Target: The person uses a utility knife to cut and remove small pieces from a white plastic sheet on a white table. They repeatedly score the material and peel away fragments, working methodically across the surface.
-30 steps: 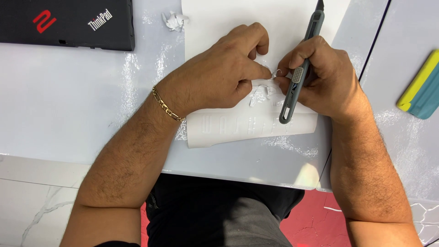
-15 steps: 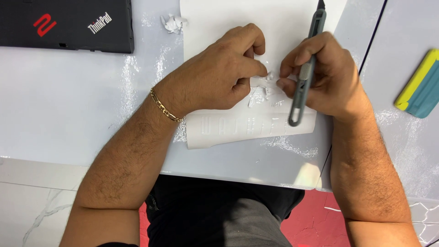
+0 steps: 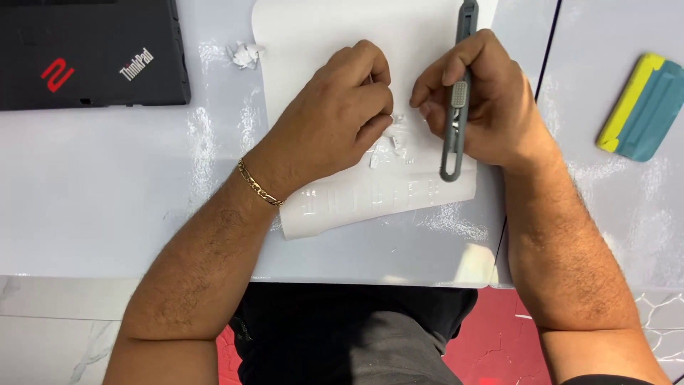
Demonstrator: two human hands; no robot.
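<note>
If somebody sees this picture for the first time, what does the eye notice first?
Two hands meet over a white sheet at the centre: the left hand pinches small white scraps, the right hand holds a grey craft knife. A black laptop lies top left, a yellow-and-teal scraper at right.

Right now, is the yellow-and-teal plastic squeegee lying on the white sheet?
No, the yellow-and-teal plastic squeegee lies on the table, apart from the white sheet.
</note>
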